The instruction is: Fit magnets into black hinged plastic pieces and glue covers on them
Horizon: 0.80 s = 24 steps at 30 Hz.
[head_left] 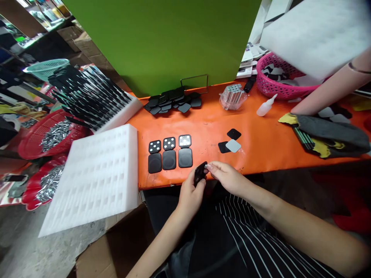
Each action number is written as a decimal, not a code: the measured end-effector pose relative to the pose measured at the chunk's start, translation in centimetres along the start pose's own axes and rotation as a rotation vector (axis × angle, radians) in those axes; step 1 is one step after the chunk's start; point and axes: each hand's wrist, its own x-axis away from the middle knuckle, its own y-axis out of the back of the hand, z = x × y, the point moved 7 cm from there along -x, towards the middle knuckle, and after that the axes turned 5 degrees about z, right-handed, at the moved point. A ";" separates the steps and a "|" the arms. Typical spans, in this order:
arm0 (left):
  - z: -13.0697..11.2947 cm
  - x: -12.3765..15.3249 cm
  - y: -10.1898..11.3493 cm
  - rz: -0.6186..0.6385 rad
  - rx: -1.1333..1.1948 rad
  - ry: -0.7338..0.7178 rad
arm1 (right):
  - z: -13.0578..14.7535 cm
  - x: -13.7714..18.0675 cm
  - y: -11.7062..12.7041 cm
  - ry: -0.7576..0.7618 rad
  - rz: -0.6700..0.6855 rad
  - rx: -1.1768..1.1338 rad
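My left hand (189,193) is closed around a small black square piece (199,174), held tilted just off the table's front edge. At the piece's upper right edge, my right hand (227,177) pinches something small and silvery, too small to name. To the left on the table lie three black squares with white dots (169,143), in a row above three plain black squares (169,160). Beyond my right hand are two loose black pads (234,134) and a light grey pad (233,145).
A pile of black squares (174,101) lies before the green panel (174,42). Bundled silver cylinders (233,95), a white squeeze bottle (264,108) and a pink basket (271,89) stand right of it. A slotted white foam block (95,170) juts past the orange table's (203,127) left edge.
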 end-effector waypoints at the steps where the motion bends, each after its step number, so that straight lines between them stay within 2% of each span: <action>1: -0.5 0.1 0.0 -0.008 -0.083 -0.041 | 0.2 0.0 0.0 0.007 -0.010 0.040; 6: -2.6 0.6 -0.3 -0.030 -0.502 -0.221 | 0.3 0.7 0.0 -0.010 -0.052 0.056; 10: -3.3 1.4 -0.8 0.013 -0.712 -0.318 | -0.7 1.0 -0.9 -0.180 0.015 -0.266; 14: -3.4 1.5 -1.1 0.050 -0.758 -0.299 | -1.9 0.8 -1.7 -0.297 0.008 -0.585; 17: -2.7 0.7 -0.7 0.048 -0.594 -0.209 | -2.7 0.3 -1.8 -0.311 -0.033 -0.765; 21: 0.1 -0.7 0.6 -0.030 -0.042 0.000 | -2.4 0.3 -2.3 -0.310 0.095 -0.959; 24: 1.4 -1.2 1.2 -0.115 0.217 0.071 | -2.0 0.7 -2.2 -0.303 0.144 -0.878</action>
